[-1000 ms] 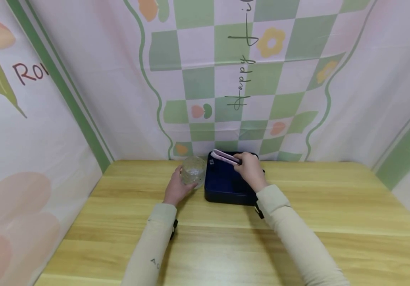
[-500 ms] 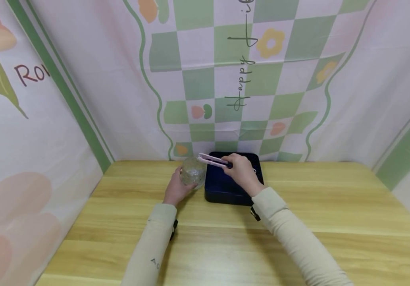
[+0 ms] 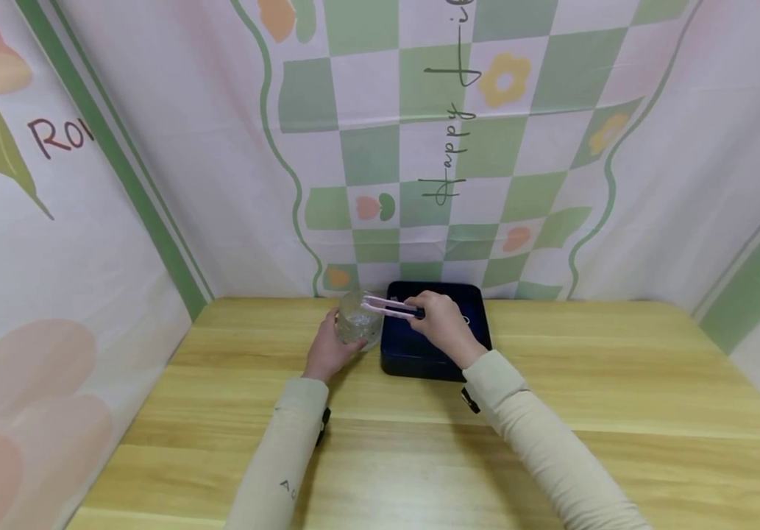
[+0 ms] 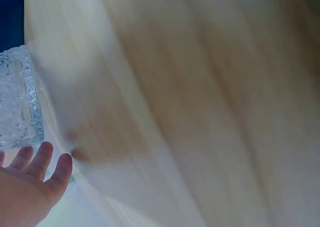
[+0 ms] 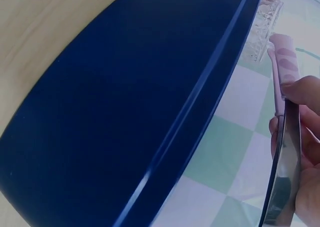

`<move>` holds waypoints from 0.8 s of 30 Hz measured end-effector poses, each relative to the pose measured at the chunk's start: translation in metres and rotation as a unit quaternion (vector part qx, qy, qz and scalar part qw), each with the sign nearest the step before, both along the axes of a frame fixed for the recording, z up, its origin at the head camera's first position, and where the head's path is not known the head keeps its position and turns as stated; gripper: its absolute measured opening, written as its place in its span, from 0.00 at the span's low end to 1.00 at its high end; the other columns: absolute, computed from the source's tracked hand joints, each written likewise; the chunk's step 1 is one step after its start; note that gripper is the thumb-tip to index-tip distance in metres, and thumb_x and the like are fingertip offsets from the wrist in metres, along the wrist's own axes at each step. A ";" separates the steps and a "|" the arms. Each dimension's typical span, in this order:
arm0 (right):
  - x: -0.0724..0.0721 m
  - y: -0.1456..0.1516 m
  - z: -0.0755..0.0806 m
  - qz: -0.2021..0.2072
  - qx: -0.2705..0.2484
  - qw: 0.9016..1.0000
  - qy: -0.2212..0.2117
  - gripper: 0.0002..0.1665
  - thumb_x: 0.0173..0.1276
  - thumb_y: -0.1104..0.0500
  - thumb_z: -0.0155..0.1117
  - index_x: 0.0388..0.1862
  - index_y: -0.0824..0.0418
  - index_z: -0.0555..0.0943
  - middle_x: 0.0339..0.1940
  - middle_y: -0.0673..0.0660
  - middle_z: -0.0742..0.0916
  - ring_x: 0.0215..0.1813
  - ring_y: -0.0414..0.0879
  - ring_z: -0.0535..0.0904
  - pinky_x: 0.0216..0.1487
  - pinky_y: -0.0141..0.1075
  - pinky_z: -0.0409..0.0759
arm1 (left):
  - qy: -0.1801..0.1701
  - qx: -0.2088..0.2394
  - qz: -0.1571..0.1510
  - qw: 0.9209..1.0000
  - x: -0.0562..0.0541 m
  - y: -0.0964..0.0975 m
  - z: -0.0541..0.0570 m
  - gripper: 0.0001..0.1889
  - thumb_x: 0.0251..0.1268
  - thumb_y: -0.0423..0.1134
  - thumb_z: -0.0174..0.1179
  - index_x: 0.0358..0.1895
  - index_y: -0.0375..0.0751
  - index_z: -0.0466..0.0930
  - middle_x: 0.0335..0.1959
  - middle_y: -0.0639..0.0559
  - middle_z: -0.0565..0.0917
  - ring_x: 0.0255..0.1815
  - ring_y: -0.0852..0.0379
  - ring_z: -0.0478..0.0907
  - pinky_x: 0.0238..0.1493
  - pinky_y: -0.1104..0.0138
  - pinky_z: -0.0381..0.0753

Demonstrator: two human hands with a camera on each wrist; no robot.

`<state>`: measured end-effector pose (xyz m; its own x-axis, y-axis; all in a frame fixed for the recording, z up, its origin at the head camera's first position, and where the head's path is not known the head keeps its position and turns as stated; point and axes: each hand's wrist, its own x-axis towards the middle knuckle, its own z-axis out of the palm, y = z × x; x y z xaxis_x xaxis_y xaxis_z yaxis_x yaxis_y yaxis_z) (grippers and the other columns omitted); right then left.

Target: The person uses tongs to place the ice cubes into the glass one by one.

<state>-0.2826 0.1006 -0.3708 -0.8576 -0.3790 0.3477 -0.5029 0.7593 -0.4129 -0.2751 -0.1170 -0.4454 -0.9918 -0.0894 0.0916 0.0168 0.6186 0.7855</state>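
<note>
At the back of the table my left hand (image 3: 328, 352) holds a clear patterned drinking glass (image 3: 357, 331), fingers along its left side and thumb across its front. In the left wrist view, the fingers spread right at the glass (image 4: 17, 99). My right hand (image 3: 444, 324) grips a pair of tongs (image 3: 389, 307) with pink patterned tips and dark metal arms. Pointing left, their tips overlap the glass rim in the head view. The right wrist view shows the tongs (image 5: 286, 62) with the two tips slightly apart and thumb pressed on top. What lies inside the glass is unclear.
A dark blue, flat-topped box-shaped appliance (image 3: 419, 342) stands right beside the glass, under my right forearm. Its top bears a small pale ring (image 3: 466, 320). The wooden table (image 3: 380, 456) ends at a checked fabric backdrop (image 3: 419, 243) close behind.
My right hand has carried the tongs left from above the blue appliance, so their tips now lie over the glass. My left hand has stayed at the glass.
</note>
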 end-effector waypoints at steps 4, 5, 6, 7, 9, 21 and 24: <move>-0.001 0.000 0.000 0.001 0.008 1.000 -0.004 0.17 0.57 0.65 0.69 0.48 0.65 0.84 0.43 0.61 0.87 0.31 0.46 0.79 0.31 0.35 0.78 | 0.001 0.000 0.000 1.000 0.000 0.000 0.000 0.45 0.52 0.43 0.71 0.71 0.37 0.56 0.66 0.35 0.70 0.67 0.38 0.69 0.69 0.47 0.67; -0.001 0.000 0.000 0.002 0.009 1.000 -0.007 0.18 0.57 0.65 0.69 0.48 0.65 0.84 0.43 0.61 0.87 0.31 0.46 0.79 0.32 0.36 0.78 | 0.001 0.000 0.000 1.000 0.000 0.000 -0.001 0.45 0.52 0.43 0.71 0.71 0.37 0.56 0.66 0.35 0.70 0.66 0.38 0.69 0.68 0.46 0.67; -0.001 0.000 0.000 0.002 0.010 1.000 -0.011 0.18 0.57 0.65 0.69 0.48 0.65 0.84 0.43 0.61 0.87 0.32 0.47 0.80 0.33 0.37 0.79 | 0.002 -0.001 0.000 1.000 0.000 0.000 -0.001 0.45 0.52 0.44 0.71 0.71 0.37 0.56 0.66 0.35 0.70 0.66 0.38 0.69 0.68 0.46 0.67; -0.001 0.000 0.000 0.001 0.011 1.000 -0.014 0.18 0.57 0.64 0.70 0.49 0.65 0.84 0.44 0.61 0.87 0.34 0.48 0.81 0.34 0.38 0.80 | 0.002 -0.001 0.000 1.000 0.000 0.000 -0.001 0.45 0.52 0.43 0.71 0.71 0.37 0.56 0.66 0.35 0.70 0.66 0.38 0.69 0.68 0.46 0.68; -0.002 0.001 0.000 -0.002 0.011 1.000 -0.021 0.19 0.57 0.63 0.70 0.49 0.65 0.83 0.45 0.61 0.87 0.38 0.51 0.82 0.37 0.40 0.82 | 0.001 -0.001 0.001 1.000 0.000 0.000 -0.001 0.45 0.52 0.44 0.71 0.71 0.37 0.56 0.66 0.35 0.70 0.66 0.38 0.69 0.68 0.47 0.68; -0.013 0.007 0.004 -0.055 0.002 0.998 -0.025 0.22 0.57 0.63 0.69 0.52 0.65 0.82 0.46 0.65 0.86 0.42 0.56 0.83 0.41 0.46 0.82 | 0.005 -0.007 -0.001 1.000 -0.001 0.000 -0.002 0.45 0.52 0.44 0.71 0.71 0.35 0.56 0.65 0.34 0.70 0.66 0.38 0.69 0.68 0.48 0.68; -0.017 0.008 0.007 -0.077 0.005 0.996 -0.035 0.23 0.58 0.62 0.69 0.53 0.66 0.82 0.46 0.66 0.86 0.42 0.57 0.83 0.42 0.47 0.82 | 0.002 -0.006 -0.001 1.000 -0.002 0.000 -0.003 0.45 0.52 0.44 0.71 0.71 0.36 0.56 0.66 0.34 0.70 0.67 0.39 0.68 0.69 0.48 0.68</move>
